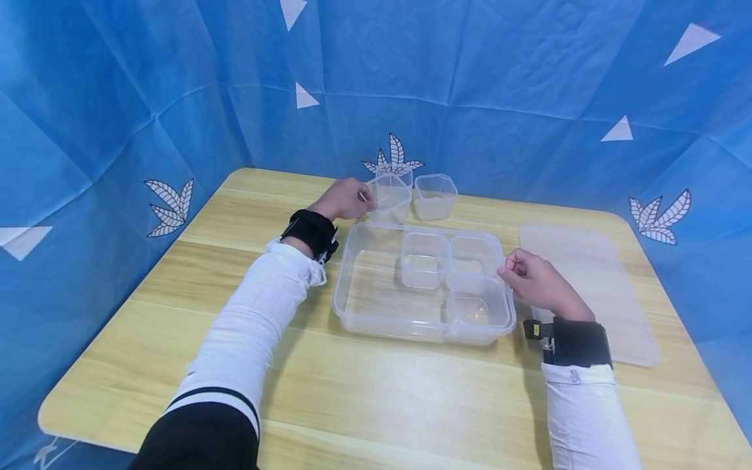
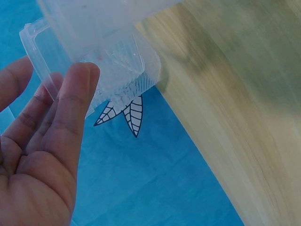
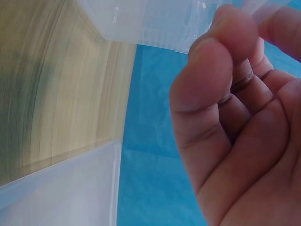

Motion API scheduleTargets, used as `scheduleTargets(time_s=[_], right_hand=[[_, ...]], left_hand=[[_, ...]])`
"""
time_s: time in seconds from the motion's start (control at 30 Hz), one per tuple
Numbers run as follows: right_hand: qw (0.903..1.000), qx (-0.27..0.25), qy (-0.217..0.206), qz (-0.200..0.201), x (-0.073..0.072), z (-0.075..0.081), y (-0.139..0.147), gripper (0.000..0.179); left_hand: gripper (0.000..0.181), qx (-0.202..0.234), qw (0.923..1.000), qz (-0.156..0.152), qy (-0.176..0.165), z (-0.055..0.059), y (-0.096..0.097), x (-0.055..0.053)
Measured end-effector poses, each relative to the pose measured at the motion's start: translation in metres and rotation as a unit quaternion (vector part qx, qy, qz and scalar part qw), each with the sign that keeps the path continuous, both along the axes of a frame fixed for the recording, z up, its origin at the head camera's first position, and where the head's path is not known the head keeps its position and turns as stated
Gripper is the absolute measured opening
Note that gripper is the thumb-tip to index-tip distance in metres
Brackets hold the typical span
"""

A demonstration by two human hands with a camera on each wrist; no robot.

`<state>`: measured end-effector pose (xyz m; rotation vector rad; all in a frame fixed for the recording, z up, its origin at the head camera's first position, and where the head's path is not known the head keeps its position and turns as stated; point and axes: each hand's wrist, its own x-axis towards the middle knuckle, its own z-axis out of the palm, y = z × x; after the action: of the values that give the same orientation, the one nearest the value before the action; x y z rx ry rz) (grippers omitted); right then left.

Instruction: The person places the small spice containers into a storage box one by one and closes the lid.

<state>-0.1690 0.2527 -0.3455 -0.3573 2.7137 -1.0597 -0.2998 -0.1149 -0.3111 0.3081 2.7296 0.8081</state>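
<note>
My left hand [image 1: 348,198] pinches the left edge of a small clear plastic cup [image 1: 392,196], which leans at the back rim of a large clear plastic box [image 1: 376,323]. In the left wrist view the thumb [image 2: 77,94] lies over the clear plastic, and a fingertip shows through it. My right hand [image 1: 539,281] is at the box's right rim, thumb and index fingertips together there in a pinch. Inside the box, several small clear cups [image 1: 424,261] stand along its right half. Two other small cups, one of them a squarish cup [image 1: 435,198], stand behind the box.
A flat, frosted lid [image 1: 599,294] lies on the table to the right, partly under my right hand and wrist strap. The wooden table [image 1: 376,405] has rounded corners. A blue curtain [image 1: 376,78] with leaf prints hangs close behind its back edge.
</note>
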Motion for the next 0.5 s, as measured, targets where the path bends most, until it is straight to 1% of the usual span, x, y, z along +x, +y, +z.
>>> scheduleTargets(time_s=[0.2,0.37,0.43,0.5], right_hand=[[1.0,-0.003,0.001,0.004,0.0,-0.002,0.001,0.021],[1.0,-0.001,0.001,0.005,-0.001,-0.003,0.001,0.021],[1.0,0.001,0.004,0.006,-0.001,-0.001,0.002,0.021],[0.9999,0.005,0.009,0.007,-0.002,-0.001,0.002,0.021]], left_hand=[[0.023,-0.006,0.9999,-0.009,0.005,0.002,0.0,0.001],[0.023,-0.009,0.9998,-0.014,0.009,0.006,0.001,0.002],[0.023,-0.009,0.9996,-0.02,0.018,0.008,0.001,0.003],[0.022,-0.01,0.999,-0.027,0.034,0.011,0.002,0.004]])
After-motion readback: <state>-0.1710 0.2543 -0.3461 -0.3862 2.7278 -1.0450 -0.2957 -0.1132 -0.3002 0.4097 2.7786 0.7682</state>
